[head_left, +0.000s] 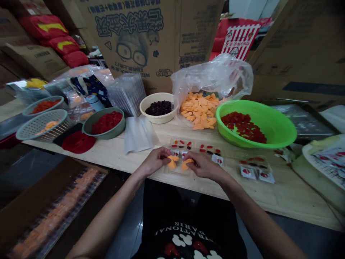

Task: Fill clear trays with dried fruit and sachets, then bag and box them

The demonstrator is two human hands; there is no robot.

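Note:
My left hand pinches an orange candy piece over a clear plastic tray at the table's front edge. My right hand pinches a second orange candy piece just beside it. Both hands are closed on their pieces and nearly touch. More clear trays holding small red and dark candies and little sachets lie behind the hands. A heap of orange pieces sits on an open plastic bag further back.
A green bowl with red candies stands at right, a cream bowl of dark candies in the middle, a grey-green bowl of red candies at left. Baskets, stacked clear trays and cardboard boxes line the back. A box of filled trays sits lower left.

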